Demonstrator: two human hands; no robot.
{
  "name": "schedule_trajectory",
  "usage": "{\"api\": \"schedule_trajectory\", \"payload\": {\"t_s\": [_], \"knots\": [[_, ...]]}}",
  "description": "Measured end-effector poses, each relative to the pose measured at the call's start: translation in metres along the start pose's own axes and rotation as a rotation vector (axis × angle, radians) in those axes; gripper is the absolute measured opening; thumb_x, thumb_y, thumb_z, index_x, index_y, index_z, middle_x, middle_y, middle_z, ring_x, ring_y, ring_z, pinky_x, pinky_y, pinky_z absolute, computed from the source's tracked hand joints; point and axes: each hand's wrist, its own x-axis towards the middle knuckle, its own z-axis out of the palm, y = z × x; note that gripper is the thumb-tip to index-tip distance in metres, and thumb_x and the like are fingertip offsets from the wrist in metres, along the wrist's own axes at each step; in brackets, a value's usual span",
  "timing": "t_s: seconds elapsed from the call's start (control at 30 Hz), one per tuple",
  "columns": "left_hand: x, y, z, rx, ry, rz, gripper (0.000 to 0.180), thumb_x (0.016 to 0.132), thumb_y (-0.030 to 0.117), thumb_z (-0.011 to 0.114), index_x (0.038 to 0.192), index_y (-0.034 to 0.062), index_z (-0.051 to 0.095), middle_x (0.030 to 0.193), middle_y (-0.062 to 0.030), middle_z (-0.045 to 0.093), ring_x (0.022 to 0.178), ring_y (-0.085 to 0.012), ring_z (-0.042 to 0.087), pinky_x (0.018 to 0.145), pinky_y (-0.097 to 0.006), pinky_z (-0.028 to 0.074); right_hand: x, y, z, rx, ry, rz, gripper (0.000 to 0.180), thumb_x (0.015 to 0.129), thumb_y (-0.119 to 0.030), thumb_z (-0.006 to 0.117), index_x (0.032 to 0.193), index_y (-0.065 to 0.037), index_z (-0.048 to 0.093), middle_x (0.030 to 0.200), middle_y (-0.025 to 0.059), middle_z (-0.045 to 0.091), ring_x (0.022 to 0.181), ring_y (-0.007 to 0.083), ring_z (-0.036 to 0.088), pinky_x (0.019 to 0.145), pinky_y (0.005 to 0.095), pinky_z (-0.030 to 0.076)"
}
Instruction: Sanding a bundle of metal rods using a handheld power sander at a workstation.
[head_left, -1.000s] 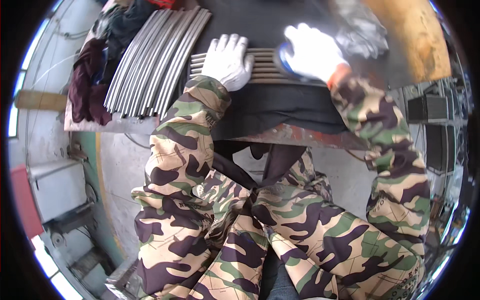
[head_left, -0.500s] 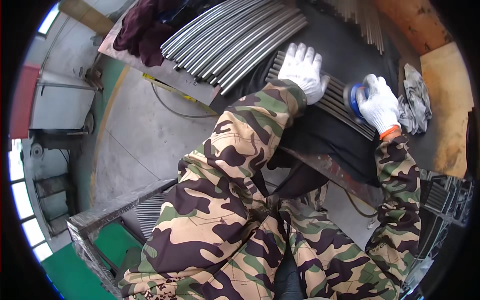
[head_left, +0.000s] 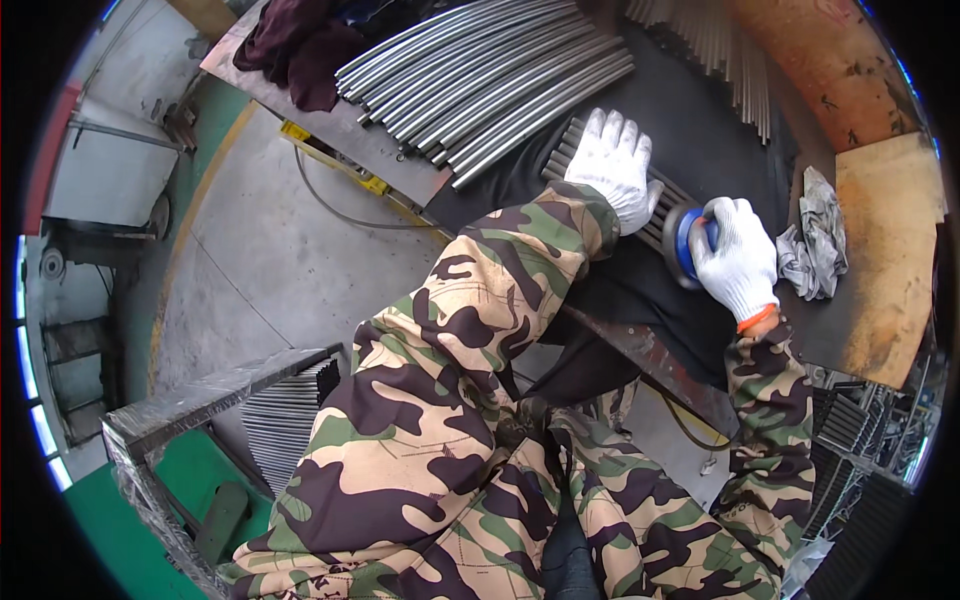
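**Grinder held to a row of metal rods**

A blue disc grinder (head_left: 690,245) is gripped in the gloved right hand (head_left: 738,258), fingers wrapped closed around it, at the edge of a short row of ribbed grey rods (head_left: 660,215). The left hand (head_left: 612,165) is laid flat and open on the rods, holding nothing. Should they roll on the dark mat (head_left: 640,290), the disc could be thrown toward the glove. Smooth curved tubes (head_left: 480,75) lie stacked nearby.

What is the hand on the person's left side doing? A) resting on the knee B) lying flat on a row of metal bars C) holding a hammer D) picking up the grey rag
B: the left hand, in a white glove, lies flat on the metal bars on the black mat.
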Motion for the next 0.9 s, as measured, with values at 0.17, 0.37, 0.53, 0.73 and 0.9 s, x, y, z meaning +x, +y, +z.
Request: {"api": "schedule_trajectory", "payload": {"t_s": [0.17,0.37,0.53,0.73,0.9], "knots": [[-0.021,-0.020,-0.008,0.068,-0.039,-0.060,0.066,0.094,0.044,0.065,0.138,-0.0042,0.060,0.143,-0.0258,0.058,0.144,-0.0436,0.044,0.125,-0.060,0.022,0.027,0.001,0.030,-0.051,-0.056,0.061,0.022,0.093,-0.029,0.067,0.108,-0.014,0.062,0.103,0.0167,0.064,0.093,0.0394,0.069,0.079,0.0518,0.057],[-0.013,0.003,0.001,0.084,-0.008,-0.089,0.068,0.092,0.049,0.065,0.135,-0.0029,0.062,0.140,-0.0244,0.059,0.141,-0.0430,0.045,0.123,-0.064,0.022,0.000,0.017,0.012,-0.071,-0.020,0.099,0.022,0.092,-0.030,0.069,0.105,-0.014,0.062,0.099,0.0162,0.063,0.089,0.0392,0.068,0.078,0.0492,0.056],[-0.022,-0.019,-0.003,0.055,0.001,0.016,0.059,0.091,0.044,0.068,0.127,-0.0023,0.066,0.132,-0.0211,0.064,0.133,-0.0390,0.051,0.119,-0.058,0.031,0.007,0.020,0.024,-0.070,-0.035,0.095,0.023,0.092,-0.030,0.070,0.106,-0.014,0.062,0.100,0.0166,0.065,0.090,0.0397,0.069,0.078,0.0501,0.057],[-0.037,-0.009,-0.031,0.312,-0.178,-0.228,0.071,0.097,0.056,0.057,0.151,0.0101,0.055,0.154,-0.0155,0.053,0.148,-0.0394,0.038,0.120,-0.070,0.018,0.004,0.025,0.028,-0.039,-0.011,0.085,0.024,0.091,-0.030,0.070,0.108,-0.013,0.063,0.101,0.0169,0.065,0.090,0.0400,0.070,0.078,0.0506,0.057],[-0.049,-0.013,-0.033,0.334,-0.207,-0.346,0.072,0.099,0.056,0.054,0.155,0.0105,0.050,0.159,-0.0169,0.047,0.149,-0.0414,0.037,0.120,-0.069,0.019,0.013,0.013,0.034,-0.016,-0.014,0.070,0.025,0.092,-0.030,0.070,0.108,-0.013,0.062,0.101,0.0169,0.065,0.090,0.0400,0.070,0.078,0.0507,0.057]]}}
